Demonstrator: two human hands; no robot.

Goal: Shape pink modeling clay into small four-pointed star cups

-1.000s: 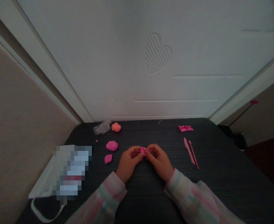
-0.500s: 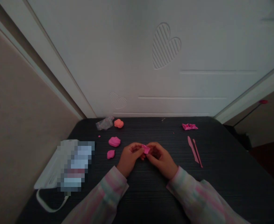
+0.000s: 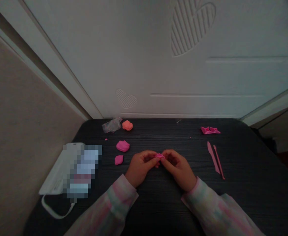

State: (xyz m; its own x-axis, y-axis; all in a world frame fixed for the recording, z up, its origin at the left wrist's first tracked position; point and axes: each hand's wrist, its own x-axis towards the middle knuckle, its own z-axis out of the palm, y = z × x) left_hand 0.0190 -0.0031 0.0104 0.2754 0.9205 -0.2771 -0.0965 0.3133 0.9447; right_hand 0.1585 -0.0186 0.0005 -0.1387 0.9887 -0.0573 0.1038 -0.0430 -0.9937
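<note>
Between my two hands, just above the dark table, is a small piece of pink modelling clay [image 3: 160,156]. My left hand [image 3: 142,166] pinches it from the left with thumb and fingers. From the right, my right hand [image 3: 178,167] pinches the same piece, its thumb meeting the left thumb. Most of the clay is covered by the fingertips. Left of my left hand lie a larger pink clay lump [image 3: 122,146] and a smaller pink lump [image 3: 118,160]. An orange clay lump [image 3: 127,125] sits farther back.
A crumpled clear plastic bag [image 3: 112,125] lies beside the orange lump. At the left are a white device with a cable [image 3: 58,173] and a blurred-out screen [image 3: 83,172]. On the right lie a pink plastic knife [image 3: 213,157], a thin pink stick [image 3: 219,162] and pink shaped pieces [image 3: 210,130].
The thumbs have come closer together and now cover more of the pink clay, which looks more folded. The whole view has shifted slightly; the things on the table lie as before.
</note>
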